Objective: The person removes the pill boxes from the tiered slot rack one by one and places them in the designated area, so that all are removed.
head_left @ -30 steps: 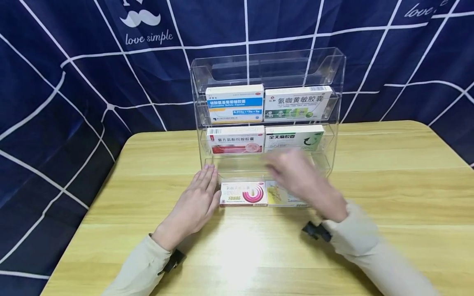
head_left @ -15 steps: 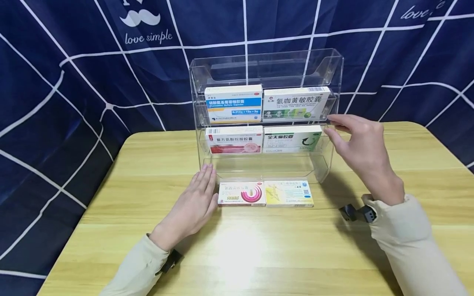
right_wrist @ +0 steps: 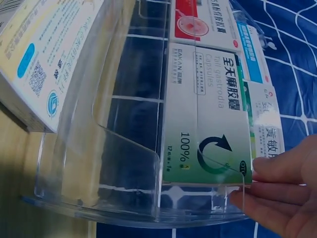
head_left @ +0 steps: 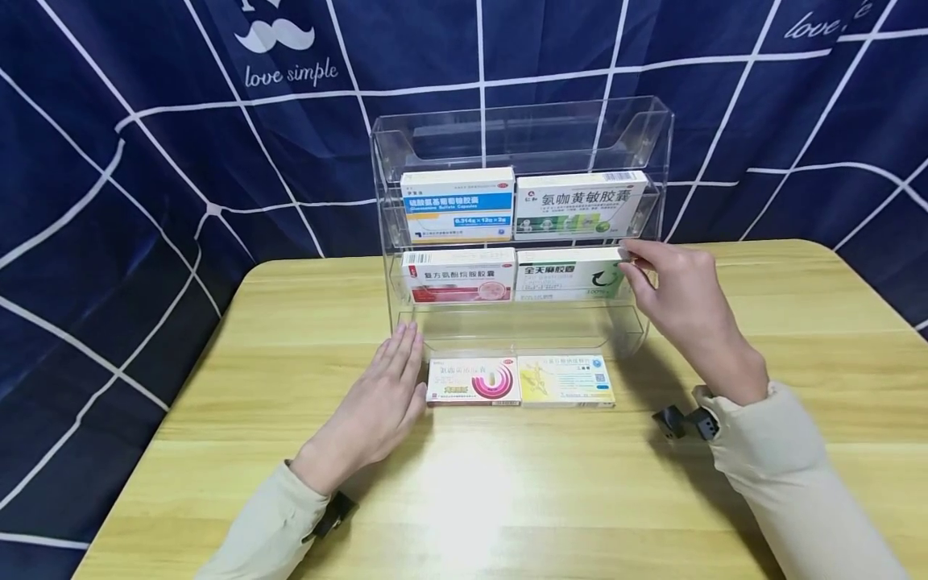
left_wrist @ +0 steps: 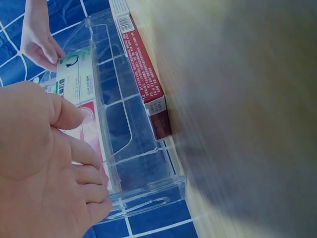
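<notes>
A clear acrylic rack point(head_left: 522, 322) stands on the table with medicine boxes in two tiers. My right hand point(head_left: 689, 310) pinches the top right corner of the green-and-white medicine box point(head_left: 569, 275) in the lower filled tier; the right wrist view shows the fingertips at that box's end point(right_wrist: 208, 148). The straight fingers of my left hand point(head_left: 370, 407) rest beside the rack's lower left corner. Just right of that hand, a white-and-pink medicine box point(head_left: 474, 381) and a yellow-and-white medicine box point(head_left: 565, 380) lie flat side by side before the rack.
A red-and-white box point(head_left: 459, 278) sits left of the green-and-white one. Above stand a blue-and-white box point(head_left: 458, 207) and a white box with green pictures point(head_left: 580, 207). Dark blue gridded cloth point(head_left: 304, 161) hangs behind the wooden table point(head_left: 464, 491).
My right hand went from above the lower boxes out to the rack's right side, then in and down onto the green-and-white box's corner. My left hand stays almost still.
</notes>
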### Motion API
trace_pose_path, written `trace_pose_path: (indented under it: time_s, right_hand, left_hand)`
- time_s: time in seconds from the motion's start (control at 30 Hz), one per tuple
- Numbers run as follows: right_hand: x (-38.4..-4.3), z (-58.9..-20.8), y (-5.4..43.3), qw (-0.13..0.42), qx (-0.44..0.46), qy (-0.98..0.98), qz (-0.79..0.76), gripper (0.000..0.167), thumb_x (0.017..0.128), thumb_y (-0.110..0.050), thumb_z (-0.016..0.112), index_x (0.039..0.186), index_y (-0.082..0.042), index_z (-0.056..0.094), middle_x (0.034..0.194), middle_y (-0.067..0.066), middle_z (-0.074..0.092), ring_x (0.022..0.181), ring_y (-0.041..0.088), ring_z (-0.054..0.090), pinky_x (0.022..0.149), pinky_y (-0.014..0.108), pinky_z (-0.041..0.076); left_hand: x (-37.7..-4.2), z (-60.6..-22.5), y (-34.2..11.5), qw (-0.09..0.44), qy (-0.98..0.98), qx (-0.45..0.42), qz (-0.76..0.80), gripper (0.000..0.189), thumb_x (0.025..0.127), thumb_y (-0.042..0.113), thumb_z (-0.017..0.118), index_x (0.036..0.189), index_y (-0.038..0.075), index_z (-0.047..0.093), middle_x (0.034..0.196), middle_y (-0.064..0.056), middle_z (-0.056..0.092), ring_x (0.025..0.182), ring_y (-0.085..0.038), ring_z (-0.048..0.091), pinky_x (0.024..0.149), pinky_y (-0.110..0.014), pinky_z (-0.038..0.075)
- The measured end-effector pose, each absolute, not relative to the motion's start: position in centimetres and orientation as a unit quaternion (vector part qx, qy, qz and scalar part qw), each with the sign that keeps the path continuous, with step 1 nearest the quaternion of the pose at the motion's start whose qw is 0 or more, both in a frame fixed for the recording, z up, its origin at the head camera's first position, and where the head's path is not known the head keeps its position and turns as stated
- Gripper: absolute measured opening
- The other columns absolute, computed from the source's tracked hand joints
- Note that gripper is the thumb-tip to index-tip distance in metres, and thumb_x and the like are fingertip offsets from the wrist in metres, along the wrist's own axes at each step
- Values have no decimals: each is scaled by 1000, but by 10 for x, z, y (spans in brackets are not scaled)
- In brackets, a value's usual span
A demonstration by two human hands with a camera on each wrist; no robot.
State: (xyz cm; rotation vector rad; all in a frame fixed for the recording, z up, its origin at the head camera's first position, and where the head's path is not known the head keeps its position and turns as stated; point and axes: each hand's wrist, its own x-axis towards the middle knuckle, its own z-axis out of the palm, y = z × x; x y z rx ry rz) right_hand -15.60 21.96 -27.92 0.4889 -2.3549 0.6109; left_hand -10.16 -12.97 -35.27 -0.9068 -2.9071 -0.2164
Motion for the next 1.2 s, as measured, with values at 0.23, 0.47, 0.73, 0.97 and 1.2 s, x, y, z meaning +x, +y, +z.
trace_pose_path:
  time_s: [0.23, 0.47, 0.73, 0.97, 1.2]
  right_hand:
    - [-159, -282, 220, 335, 201, -900, 194, 23, 79, 14, 67, 102, 11, 68, 95, 29, 68, 85, 44, 67, 75, 54, 54]
    - [-159, -282, 220, 335, 197, -903, 183, 26, 79, 14, 66, 104, 11, 68, 96, 27, 68, 88, 44, 65, 78, 55, 53]
    - [-158, -282, 217, 337, 180, -906, 181, 27, 80, 11, 68, 107, 10, 67, 96, 28, 68, 87, 45, 65, 76, 55, 53]
    - [-156, -283, 216, 326, 167, -914, 173, 30, 79, 9, 70, 108, 9, 67, 98, 27, 67, 88, 46, 64, 73, 58, 52]
    - [-158, -282, 216, 320, 161, -919, 167, 29, 80, 7, 70, 109, 7, 67, 100, 26, 67, 89, 46, 64, 72, 58, 52]
  left_hand:
    - [-103, -352, -129, 40, -952, -297, -71, 60, 102, 25, 37, 148, -11, 20, 156, -25, 8, 146, -36, 5, 119, -47, 15]
    - [-104, -351, -129, 38, -951, -297, -72, 59, 102, 23, 37, 148, -10, 20, 156, -26, 10, 146, -36, 6, 119, -45, 12]
    - [-104, -351, -129, 43, -951, -298, -77, 59, 102, 23, 38, 147, -11, 23, 156, -27, 13, 146, -36, 9, 119, -46, 15]
    - [-104, -351, -130, 40, -951, -297, -80, 59, 102, 23, 38, 147, -11, 22, 156, -26, 13, 146, -36, 8, 119, -45, 14]
    - [-105, -350, -130, 49, -949, -302, -77, 59, 101, 21, 40, 146, -13, 24, 155, -28, 15, 145, -38, 11, 118, -47, 16]
